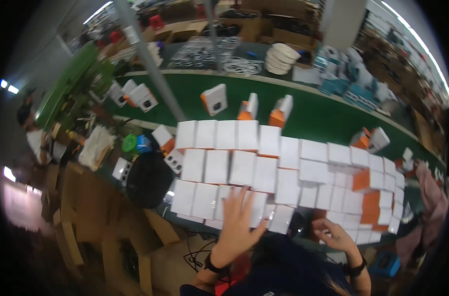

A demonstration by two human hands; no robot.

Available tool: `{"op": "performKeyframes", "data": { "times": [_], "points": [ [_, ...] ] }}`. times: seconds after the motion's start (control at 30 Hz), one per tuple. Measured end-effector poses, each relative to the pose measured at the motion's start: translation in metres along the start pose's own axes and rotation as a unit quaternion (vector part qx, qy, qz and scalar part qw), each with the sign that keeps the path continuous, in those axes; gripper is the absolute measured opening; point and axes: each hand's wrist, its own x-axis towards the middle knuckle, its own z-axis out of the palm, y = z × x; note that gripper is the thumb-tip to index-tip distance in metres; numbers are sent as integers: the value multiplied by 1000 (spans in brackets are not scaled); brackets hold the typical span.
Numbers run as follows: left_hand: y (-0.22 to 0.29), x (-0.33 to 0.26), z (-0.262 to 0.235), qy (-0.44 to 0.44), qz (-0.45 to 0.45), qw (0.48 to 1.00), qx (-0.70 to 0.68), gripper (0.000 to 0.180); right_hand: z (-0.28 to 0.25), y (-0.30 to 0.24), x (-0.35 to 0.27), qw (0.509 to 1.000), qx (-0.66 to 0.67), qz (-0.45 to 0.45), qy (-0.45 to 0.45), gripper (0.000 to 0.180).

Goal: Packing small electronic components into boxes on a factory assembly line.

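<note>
White boxes with orange sides (242,167) stand packed in rows across the bench in front of me. My left hand (238,219) reaches over the nearest row with its fingers spread, the tips over the white box tops; whether they press on them I cannot tell. To the right, my right hand (337,237) hovers by the front edge of the right-hand stack (337,197). Its fingers are loosely bent and apart, with nothing visible in them. Between the hands lies a small dark round object (296,223). Each wrist wears a dark band.
Behind the rows runs a green conveyor belt (180,93) carrying several white-and-orange boxes (214,99). A metal post (153,64) rises at the left, near a black round-backed object (153,180). Cardboard cartons (93,212) stand at lower left. A person (37,138) is at far left.
</note>
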Motion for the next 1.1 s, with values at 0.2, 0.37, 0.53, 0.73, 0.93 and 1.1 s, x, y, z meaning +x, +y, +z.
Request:
{"op": "performKeyframes", "data": {
  "times": [0.2,0.37,0.53,0.73,0.93,1.1],
  "points": [
    [56,-2,100,-128,167,977,36,70,-20,17,-43,965,-145,-109,191,29],
    [84,-9,162,-218,209,953,-9,68,-61,69,-99,908,-234,-83,337,34],
    [110,-36,177,-325,193,925,-41,69,-117,142,-119,795,-423,123,417,82],
    [130,-42,195,-337,154,928,-42,67,-104,192,-93,733,-458,125,488,93],
    [153,-39,222,-330,140,929,-95,66,-122,168,-120,779,-494,108,370,78],
    [183,-31,238,-340,224,900,-158,78,-161,165,-147,831,-483,1,275,57]
  ]
}}
